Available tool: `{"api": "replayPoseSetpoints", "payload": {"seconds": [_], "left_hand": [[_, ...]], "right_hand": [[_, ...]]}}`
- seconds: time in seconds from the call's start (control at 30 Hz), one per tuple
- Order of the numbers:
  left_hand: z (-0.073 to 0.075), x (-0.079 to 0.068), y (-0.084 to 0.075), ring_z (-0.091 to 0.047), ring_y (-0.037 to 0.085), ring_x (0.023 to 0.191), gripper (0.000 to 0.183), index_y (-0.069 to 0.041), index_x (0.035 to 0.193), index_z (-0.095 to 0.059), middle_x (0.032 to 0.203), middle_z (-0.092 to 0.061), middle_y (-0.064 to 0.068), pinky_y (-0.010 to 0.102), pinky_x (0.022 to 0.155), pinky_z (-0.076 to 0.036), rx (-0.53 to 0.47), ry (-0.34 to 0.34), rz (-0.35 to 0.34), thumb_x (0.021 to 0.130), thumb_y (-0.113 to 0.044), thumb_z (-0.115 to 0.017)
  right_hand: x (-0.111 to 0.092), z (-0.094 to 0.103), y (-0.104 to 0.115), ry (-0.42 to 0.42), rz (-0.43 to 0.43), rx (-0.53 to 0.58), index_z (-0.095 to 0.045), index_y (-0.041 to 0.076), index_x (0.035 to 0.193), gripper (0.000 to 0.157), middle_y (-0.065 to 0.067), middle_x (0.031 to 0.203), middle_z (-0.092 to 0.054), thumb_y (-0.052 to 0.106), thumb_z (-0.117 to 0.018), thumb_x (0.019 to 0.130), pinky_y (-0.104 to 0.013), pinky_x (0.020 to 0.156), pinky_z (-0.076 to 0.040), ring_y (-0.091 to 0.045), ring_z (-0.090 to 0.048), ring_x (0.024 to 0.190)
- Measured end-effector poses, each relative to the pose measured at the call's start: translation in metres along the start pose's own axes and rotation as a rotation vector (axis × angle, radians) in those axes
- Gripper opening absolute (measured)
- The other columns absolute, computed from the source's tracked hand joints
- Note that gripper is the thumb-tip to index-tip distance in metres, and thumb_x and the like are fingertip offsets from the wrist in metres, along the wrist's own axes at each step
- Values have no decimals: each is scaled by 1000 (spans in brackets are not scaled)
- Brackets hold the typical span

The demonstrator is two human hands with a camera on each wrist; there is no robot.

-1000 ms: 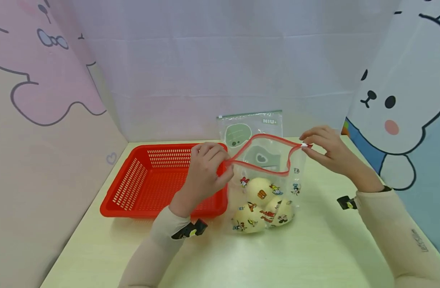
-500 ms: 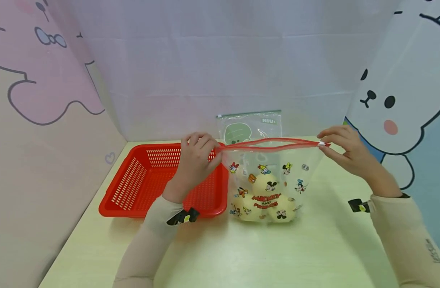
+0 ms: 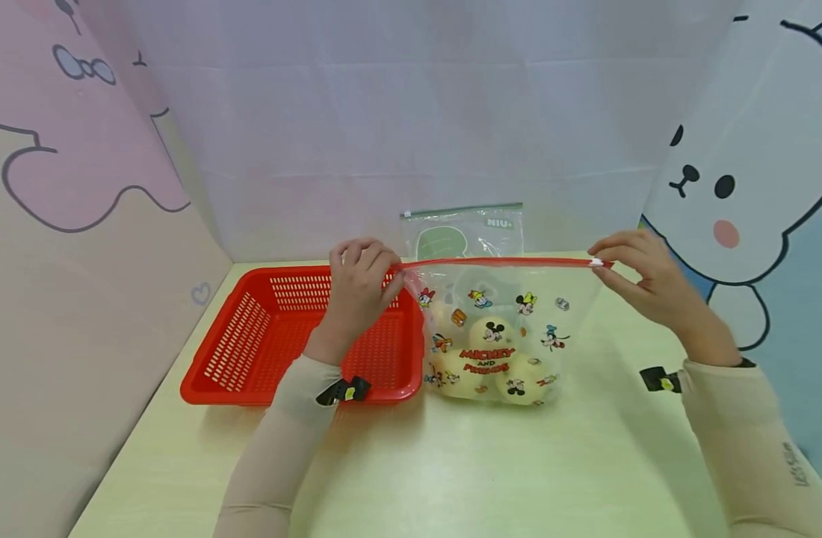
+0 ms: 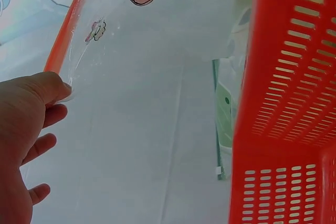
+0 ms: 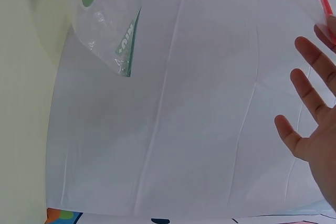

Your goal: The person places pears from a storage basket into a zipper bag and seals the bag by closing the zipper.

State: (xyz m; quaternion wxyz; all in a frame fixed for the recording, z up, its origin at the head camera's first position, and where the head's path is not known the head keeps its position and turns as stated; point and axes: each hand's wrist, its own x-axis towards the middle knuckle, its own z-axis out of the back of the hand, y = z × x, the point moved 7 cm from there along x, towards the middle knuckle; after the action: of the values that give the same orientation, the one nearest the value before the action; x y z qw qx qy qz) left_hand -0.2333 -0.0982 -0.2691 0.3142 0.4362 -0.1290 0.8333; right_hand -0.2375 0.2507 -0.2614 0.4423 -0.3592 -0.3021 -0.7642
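A clear zip bag with cartoon prints and a red zip edge hangs stretched between both hands. Several pale yellow balls lie at its bottom. My left hand pinches the left end of the red edge between thumb and index finger. At the other end, my right hand pinches the edge by the white slider. The two lips of the bag's mouth lie together in a nearly straight line. In the left wrist view the left hand grips the bag's corner; the right wrist view shows the right hand's other fingers spread.
A red plastic basket with slotted walls stands to the left, close beside the bag. Behind the bag, a second clear zip bag with a green edge and green print stands against the white backdrop. The pale table extends in front.
The bag's mouth, wide and slack a second ago, is now drawn straight with its lips together. The hands have moved apart, and the bag with the balls has shifted slightly up and left.
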Motion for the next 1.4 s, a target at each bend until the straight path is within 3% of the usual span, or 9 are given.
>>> {"api": "replayPoseSetpoints", "payload": {"seconds": [0.33, 0.83, 1.03, 1.23, 1.4], "left_hand": [[-2, 0, 0, -55, 32, 103, 13, -3, 94, -68, 94, -68, 10, 57, 92, -38, 36, 19, 0, 88, -12, -75], [0, 5, -3, -54, 32, 103, 12, -4, 95, -67, 95, -68, 11, 60, 95, -36, 48, 75, 33, 88, -13, -72], [2, 18, -15, -57, 31, 99, 23, -5, 95, -67, 95, -69, 10, 57, 90, -38, 47, 92, 28, 86, -26, -69], [-13, 35, -37, -58, 27, 103, 55, -10, 118, -66, 109, -69, 7, 54, 89, -40, 72, 222, 14, 85, -53, -67], [-33, 51, -63, -55, 24, 111, 66, -15, 130, -61, 119, -66, 1, 51, 94, -39, 134, 339, -8, 86, -64, -60]], "right_hand": [[0, -1, -1, -56, 22, 4, -67, -2, 85, 52, -21, 91, -64, 45, -55, 100, -21, 97, -31, -20, -53, 100], [-5, 6, -2, -48, -5, -16, -66, -4, 86, 56, -22, 94, -62, 49, -54, 100, -20, 98, -30, -13, -49, 106], [-5, 7, 1, -54, -15, -19, -66, -4, 85, 56, -21, 94, -63, 49, -54, 100, -18, 98, -31, -13, -50, 105], [-7, 6, 1, -65, -12, -18, -67, -4, 85, 56, -18, 95, -65, 48, -54, 100, -18, 97, -32, -9, -50, 107], [-8, 5, 0, -65, 0, -10, -67, -4, 85, 55, -18, 95, -65, 48, -55, 100, -19, 97, -32, -7, -50, 108]]}}
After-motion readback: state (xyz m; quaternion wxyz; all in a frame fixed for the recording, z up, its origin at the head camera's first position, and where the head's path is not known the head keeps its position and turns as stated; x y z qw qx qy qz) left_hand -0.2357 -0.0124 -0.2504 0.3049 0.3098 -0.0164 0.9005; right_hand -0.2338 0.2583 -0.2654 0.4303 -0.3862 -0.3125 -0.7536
